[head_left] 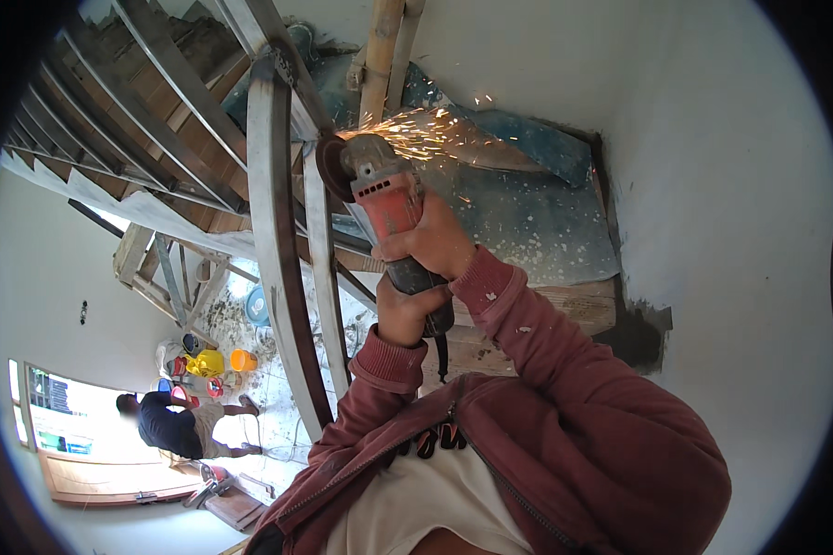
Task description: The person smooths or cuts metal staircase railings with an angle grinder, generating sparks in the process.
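1. The angle grinder is up at the metal railing, its disc apparently against it, throwing sparks.
2. The right hand wraps its red body; the left hand clasps its rear.
3. Grinding seems the step in hand; the next move calls for steady, even pressure.

Partly hidden dark lettering on the pale shirt cannot be read.
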The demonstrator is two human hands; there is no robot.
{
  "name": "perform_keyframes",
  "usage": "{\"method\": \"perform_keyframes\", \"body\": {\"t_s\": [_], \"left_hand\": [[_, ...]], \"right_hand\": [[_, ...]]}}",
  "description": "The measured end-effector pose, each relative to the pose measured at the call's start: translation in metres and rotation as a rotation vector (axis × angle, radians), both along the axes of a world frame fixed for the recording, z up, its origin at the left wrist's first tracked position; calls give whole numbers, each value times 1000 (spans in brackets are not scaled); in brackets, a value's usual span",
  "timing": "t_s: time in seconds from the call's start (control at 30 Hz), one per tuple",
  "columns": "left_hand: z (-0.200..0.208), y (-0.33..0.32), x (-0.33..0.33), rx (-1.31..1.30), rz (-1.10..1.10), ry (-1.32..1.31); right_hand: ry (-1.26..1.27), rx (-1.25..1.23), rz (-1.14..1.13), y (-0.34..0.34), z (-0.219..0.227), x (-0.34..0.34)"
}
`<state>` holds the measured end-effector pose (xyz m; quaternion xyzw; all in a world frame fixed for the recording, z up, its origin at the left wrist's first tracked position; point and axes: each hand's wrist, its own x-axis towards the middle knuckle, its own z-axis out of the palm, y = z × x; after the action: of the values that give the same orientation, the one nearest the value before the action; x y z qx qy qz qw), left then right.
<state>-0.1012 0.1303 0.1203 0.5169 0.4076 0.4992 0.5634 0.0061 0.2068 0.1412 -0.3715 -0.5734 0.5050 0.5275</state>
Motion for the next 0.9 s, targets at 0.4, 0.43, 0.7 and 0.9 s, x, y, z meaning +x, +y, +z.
{"method": "perform_keyframes", "body": {"t_s": [0.4, 0.43, 0.7, 0.9], "left_hand": [[0, 0, 1, 2, -13, -31], [-3, -3, 2, 12, -6, -26], [-5, -11, 7, -94, 19, -38], [-13, -23, 6, -82, 29, -7]], "right_hand": [[-7, -8, -64, -8, 2, -3], [-6, -27, -109, -9, 1, -4], [-33, -5, -34, -11, -10, 1], [-57, -57, -42, -32, -4, 7]]}}
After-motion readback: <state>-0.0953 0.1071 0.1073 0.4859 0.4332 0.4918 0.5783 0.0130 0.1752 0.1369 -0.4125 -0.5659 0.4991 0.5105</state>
